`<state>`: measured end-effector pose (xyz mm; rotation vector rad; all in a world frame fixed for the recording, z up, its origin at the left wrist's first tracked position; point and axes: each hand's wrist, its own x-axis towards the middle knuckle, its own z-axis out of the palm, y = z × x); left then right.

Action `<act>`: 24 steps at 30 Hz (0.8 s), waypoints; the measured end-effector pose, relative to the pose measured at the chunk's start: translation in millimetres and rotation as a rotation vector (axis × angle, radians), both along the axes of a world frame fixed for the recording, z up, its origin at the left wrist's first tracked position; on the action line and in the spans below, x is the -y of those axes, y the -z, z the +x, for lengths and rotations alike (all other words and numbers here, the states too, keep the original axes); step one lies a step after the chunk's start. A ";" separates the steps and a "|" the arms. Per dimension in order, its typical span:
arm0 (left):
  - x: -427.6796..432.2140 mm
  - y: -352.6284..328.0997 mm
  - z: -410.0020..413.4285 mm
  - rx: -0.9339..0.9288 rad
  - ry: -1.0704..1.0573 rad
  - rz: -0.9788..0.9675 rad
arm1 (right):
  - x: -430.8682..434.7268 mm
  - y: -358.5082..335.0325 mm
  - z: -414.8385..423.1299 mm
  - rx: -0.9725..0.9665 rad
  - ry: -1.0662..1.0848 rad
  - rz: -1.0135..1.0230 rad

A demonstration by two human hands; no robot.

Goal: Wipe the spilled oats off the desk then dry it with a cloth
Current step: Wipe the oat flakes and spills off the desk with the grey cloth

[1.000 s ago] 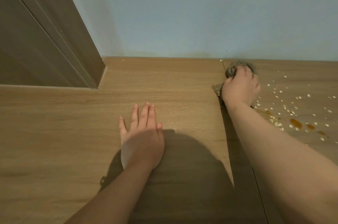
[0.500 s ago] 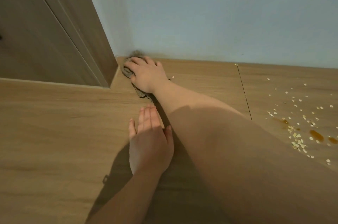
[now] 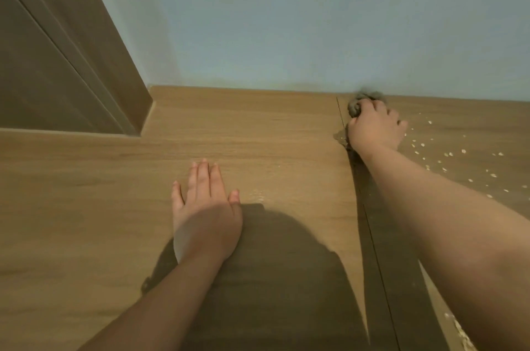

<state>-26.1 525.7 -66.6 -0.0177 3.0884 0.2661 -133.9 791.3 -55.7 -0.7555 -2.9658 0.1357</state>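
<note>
My right hand [image 3: 375,128] grips a bunched grey cloth [image 3: 357,106] and presses it on the wooden desk [image 3: 258,144] at the far edge by the wall, just right of the seam between two desk panels. Loose oat flakes [image 3: 447,154] lie scattered on the desk to the right of that hand. My left hand [image 3: 205,207] rests flat on the desk in the middle, fingers straight and together, holding nothing. A faint wet patch [image 3: 258,194] shines just right of its thumb.
A brown wooden cabinet side [image 3: 71,58] stands at the back left, its corner jutting onto the desk. A pale blue wall [image 3: 315,20] closes off the far edge. More oat crumbs [image 3: 464,336] lie near the bottom right under my right forearm.
My right hand swept the cloth along the wall to the back-left corner by the cabinet, then back right to the panel seam. My left hand stayed flat in place.
</note>
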 end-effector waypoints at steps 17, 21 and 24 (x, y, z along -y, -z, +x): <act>-5.8 -3.2 7.4 -0.037 0.435 -0.115 | -7.5 4.4 139.6 -0.051 -0.121 -0.049; -13.7 -5.4 11.7 -0.055 0.469 -0.123 | -8.8 -12.9 143.8 -0.155 0.035 -0.131; -24.8 -0.8 24.0 0.011 0.334 -0.053 | 46.3 -20.6 155.1 -0.264 -0.317 -0.121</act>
